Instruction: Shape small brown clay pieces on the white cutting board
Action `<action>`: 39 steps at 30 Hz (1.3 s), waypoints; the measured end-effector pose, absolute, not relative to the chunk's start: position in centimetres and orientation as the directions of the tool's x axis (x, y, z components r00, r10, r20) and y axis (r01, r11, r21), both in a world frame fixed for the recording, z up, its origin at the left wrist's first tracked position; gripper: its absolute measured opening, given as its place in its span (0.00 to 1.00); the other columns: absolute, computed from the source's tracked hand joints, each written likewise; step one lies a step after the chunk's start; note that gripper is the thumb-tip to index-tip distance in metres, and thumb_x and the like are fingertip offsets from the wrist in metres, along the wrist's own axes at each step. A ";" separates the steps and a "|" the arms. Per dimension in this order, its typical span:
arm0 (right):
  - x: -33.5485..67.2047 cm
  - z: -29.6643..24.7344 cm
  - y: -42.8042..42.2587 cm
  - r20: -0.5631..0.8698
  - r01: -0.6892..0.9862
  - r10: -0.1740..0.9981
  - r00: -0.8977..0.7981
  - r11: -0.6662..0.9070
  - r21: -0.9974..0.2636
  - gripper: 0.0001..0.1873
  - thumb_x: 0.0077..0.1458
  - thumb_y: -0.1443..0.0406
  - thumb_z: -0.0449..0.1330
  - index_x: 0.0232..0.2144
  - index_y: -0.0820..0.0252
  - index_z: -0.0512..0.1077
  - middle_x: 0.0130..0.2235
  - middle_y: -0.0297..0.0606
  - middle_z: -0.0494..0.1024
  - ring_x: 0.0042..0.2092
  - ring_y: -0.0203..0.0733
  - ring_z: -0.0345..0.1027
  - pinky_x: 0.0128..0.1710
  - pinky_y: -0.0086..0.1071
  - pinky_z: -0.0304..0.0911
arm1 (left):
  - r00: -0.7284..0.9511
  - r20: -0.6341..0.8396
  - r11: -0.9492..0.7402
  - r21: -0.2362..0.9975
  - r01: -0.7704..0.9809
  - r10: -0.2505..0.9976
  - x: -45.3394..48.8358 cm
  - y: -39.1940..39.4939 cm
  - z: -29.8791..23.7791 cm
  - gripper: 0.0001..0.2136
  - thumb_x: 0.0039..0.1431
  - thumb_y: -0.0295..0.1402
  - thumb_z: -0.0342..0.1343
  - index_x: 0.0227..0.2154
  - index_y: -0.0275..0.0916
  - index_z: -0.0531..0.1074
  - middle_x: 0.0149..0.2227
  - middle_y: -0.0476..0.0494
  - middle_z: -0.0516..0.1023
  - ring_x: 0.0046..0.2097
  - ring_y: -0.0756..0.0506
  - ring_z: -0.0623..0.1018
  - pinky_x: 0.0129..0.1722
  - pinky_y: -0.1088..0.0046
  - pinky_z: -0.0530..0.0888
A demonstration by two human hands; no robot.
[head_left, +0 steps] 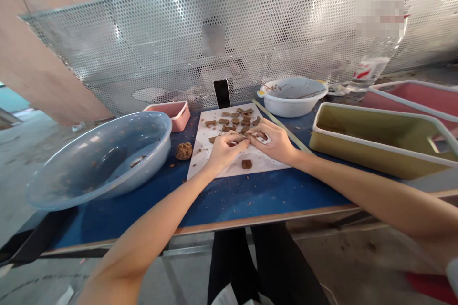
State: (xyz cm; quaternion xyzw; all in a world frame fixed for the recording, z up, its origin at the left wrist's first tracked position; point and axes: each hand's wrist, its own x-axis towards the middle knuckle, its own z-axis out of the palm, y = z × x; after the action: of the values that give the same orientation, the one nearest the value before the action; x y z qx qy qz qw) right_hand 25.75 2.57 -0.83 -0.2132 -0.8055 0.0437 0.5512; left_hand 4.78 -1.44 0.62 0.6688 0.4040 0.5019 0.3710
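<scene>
Over the white sheet, the fingertips of my left hand and my right hand meet in a pinch. Whatever they hold is small and mostly hidden by the fingers. Behind the hands, several small brown clay-like blocks lie on the sheet. One squarish brown block sits alone on the near side of the hands. To the left of the sheet, a rough brown lump rests on the blue tabletop.
A large blue basin stands at left, with a pink tub behind it. A phone leans upright at the back. On the right are a white basin, a thin strip, an olive bin and a plastic bottle.
</scene>
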 end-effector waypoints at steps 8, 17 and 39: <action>25.8 -0.7 2.4 0.873 0.278 0.364 -0.323 0.919 -0.280 0.01 0.69 0.65 0.65 0.43 0.55 0.77 0.32 0.32 0.71 0.32 0.38 0.66 0.34 0.35 0.69 | 0.180 0.369 -0.398 0.903 0.163 0.912 4.8 -1.5 0.6 0.14 0.59 0.47 0.72 0.29 0.42 0.85 0.38 0.41 0.82 0.44 0.41 0.79 0.44 0.64 0.73; 25.8 -0.8 2.3 0.869 0.298 0.362 -0.337 0.917 -0.266 0.00 0.68 0.65 0.65 0.41 0.55 0.76 0.33 0.33 0.72 0.32 0.39 0.66 0.35 0.36 0.70 | 0.166 0.345 -0.367 0.921 0.131 0.924 5.0 -1.6 0.6 0.16 0.57 0.50 0.74 0.30 0.41 0.86 0.40 0.41 0.82 0.44 0.42 0.79 0.40 0.67 0.73; 25.6 -0.7 2.3 0.884 0.362 0.338 -0.323 0.907 -0.215 0.02 0.66 0.67 0.65 0.41 0.54 0.75 0.35 0.35 0.74 0.35 0.42 0.69 0.38 0.39 0.71 | 0.200 0.332 -0.361 0.924 0.127 0.922 4.7 -1.3 0.5 0.19 0.59 0.54 0.72 0.27 0.43 0.84 0.35 0.43 0.81 0.42 0.42 0.77 0.46 0.64 0.73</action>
State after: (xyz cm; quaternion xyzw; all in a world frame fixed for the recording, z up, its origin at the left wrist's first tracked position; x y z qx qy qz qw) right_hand 25.64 2.34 -0.74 -0.2151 -0.8133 -0.0108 0.5406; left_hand 4.70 -1.34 0.52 0.6614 0.3963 0.4928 0.4033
